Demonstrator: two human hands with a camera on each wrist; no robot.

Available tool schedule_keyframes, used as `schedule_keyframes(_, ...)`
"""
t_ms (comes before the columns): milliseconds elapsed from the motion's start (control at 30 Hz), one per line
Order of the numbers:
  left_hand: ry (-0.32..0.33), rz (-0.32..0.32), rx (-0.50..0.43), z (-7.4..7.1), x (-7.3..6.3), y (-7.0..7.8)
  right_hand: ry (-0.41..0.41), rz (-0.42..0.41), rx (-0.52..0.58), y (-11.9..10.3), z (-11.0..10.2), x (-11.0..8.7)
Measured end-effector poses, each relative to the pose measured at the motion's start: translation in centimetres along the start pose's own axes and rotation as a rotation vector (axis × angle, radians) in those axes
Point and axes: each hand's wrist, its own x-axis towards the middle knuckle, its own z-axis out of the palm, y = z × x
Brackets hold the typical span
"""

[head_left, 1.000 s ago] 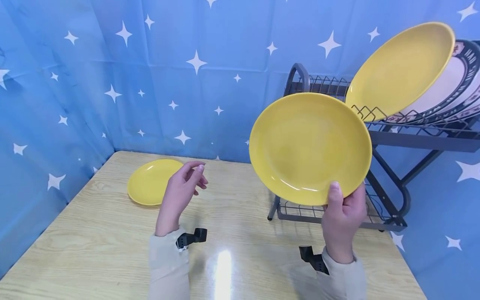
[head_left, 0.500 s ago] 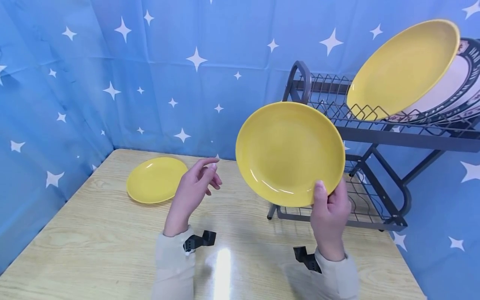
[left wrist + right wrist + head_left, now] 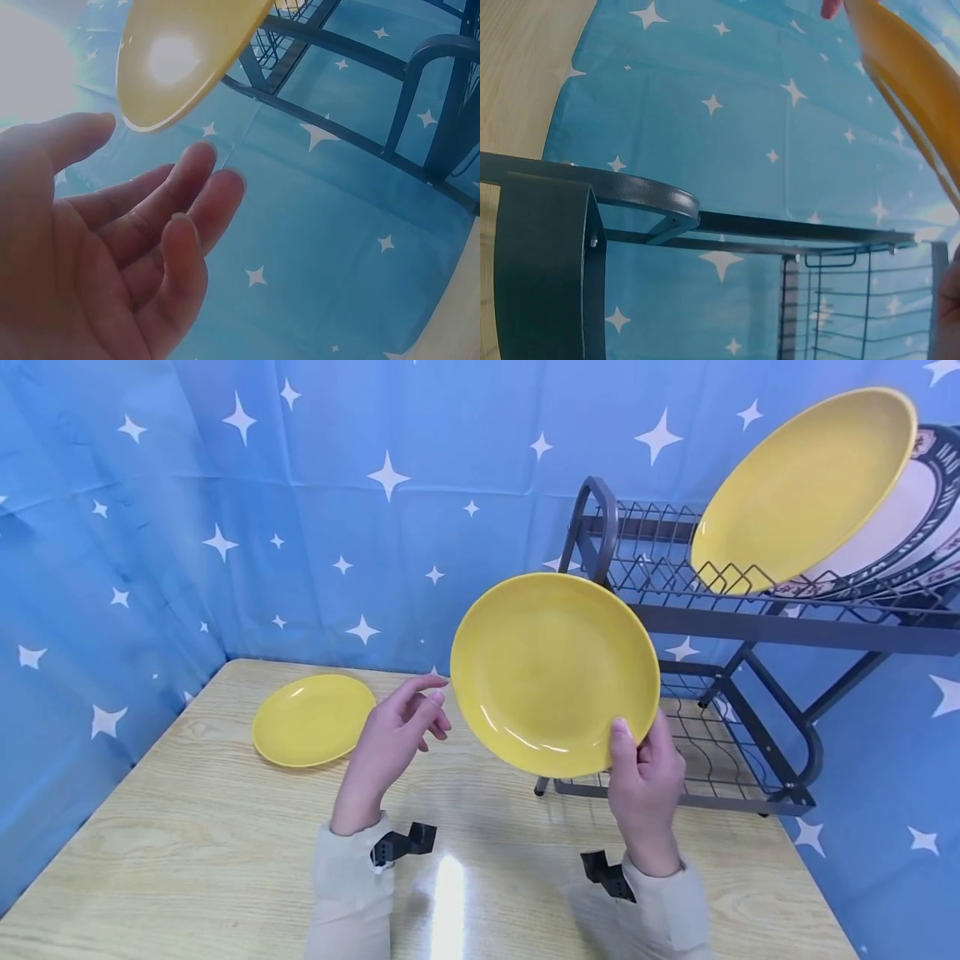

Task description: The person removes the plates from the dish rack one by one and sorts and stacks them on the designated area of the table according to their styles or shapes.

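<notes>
My right hand (image 3: 645,785) grips the lower right rim of a yellow plate (image 3: 555,672), thumb on its front face and fingers behind. The plate is held up over the table, its inner face turned toward the head camera. Just left of its rim, my left hand (image 3: 393,735) hovers with loosely bent fingers and nothing in them. The left wrist view shows that hand's palm and fingers (image 3: 191,176) apart from the plate's edge (image 3: 184,82). Another yellow plate (image 3: 311,720) lies flat on the table behind the left hand.
A dark two-tier dish rack (image 3: 757,625) stands at the right. Its upper tier holds a leaning yellow plate (image 3: 810,485) and several patterned white plates (image 3: 888,518). The wooden table (image 3: 187,852) meets a blue star curtain (image 3: 330,510) at the back.
My right hand has carried the yellow plate left and slightly down, away from the rack's upper tier. The left hand has moved right, closer to that plate's rim.
</notes>
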Motion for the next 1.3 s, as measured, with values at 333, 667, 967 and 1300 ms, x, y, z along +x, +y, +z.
schedule_keyframes(333, -0.004, 0.001, 0.009, 0.4, -0.1, -0.9, -0.077, -0.031, 0.018, -0.2, 0.6, -0.3)
schedule_keyframes(667, -0.004, 0.015, -0.001, 0.5, -0.2, -1.1, -0.092, -0.050, 0.040, -0.2, 1.0, -0.4)
schedule_keyframes(967, 0.022, -0.048, 0.004, 0.3, 0.0, -1.4, -0.117, 0.043, 0.004, 0.0, 1.0, -0.5)
schedule_keyframes(1300, 0.052, -0.072, -0.020, -0.6, 0.3, -2.0, -0.229, 0.254, 0.019, -2.0, 1.4, 0.3)
